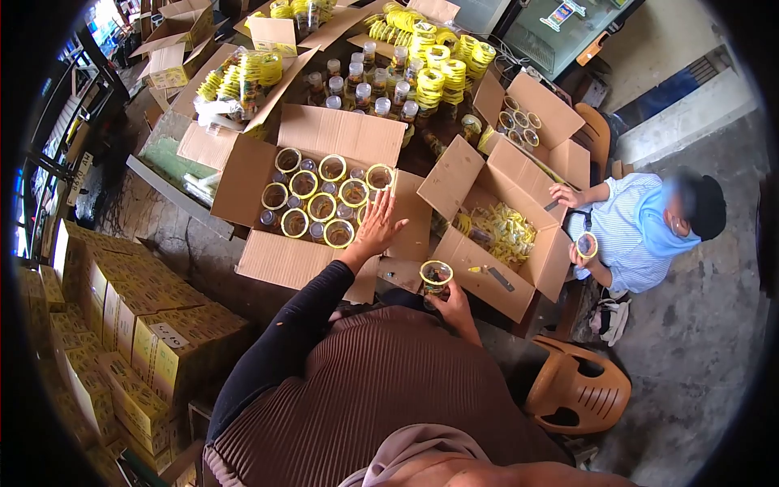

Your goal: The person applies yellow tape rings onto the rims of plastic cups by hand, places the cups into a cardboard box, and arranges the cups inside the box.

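Note:
My left hand (pixel 376 226) lies with fingers stretched out over the right side of an open cardboard box (pixel 341 126), its fingertips at the rim of a jar. Inside that box stand rows of clear plastic jars (pixel 321 206) with yellow rims, smaller clear-topped containers between them. Low in front of my body, my right hand (pixel 453 307) is closed around another clear jar (pixel 436 276) with a yellow rim and dark contents. Just beyond it stands a second open box (pixel 505 294) holding a heap of yellow and whitish strips (pixel 501 231).
A co-worker (pixel 637 231) at the right holds a similar jar (pixel 587 245). Stacks of yellow lids (pixel 430 81) and several small jars (pixel 363 96) stand at the back. Printed cartons (pixel 187 341) are piled at left. An orange chair (pixel 580 385) is at lower right.

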`<action>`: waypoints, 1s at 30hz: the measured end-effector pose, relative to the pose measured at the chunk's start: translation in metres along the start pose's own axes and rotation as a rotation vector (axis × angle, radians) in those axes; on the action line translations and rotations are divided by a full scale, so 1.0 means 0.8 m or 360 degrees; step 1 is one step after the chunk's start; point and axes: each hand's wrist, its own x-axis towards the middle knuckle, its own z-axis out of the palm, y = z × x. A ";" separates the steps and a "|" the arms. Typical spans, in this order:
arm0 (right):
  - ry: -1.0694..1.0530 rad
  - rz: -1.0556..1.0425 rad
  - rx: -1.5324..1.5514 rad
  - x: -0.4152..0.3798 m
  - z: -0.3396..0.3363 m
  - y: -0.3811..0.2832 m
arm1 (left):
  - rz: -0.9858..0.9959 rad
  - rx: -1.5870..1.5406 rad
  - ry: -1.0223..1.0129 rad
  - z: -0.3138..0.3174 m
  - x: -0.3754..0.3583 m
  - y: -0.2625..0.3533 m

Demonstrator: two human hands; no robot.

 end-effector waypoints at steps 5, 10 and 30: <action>0.0011 0.0008 -0.0039 0.000 0.001 0.024 | 0.0064 0.0326 0.0119 -0.022 -0.016 -0.014; -0.0016 -0.0038 -0.0014 0.002 0.003 0.019 | -0.0129 0.0368 0.0176 -0.011 -0.021 -0.042; -0.0011 -0.0070 0.0069 -0.002 0.007 0.022 | -0.0230 0.0233 0.0115 0.004 -0.021 -0.049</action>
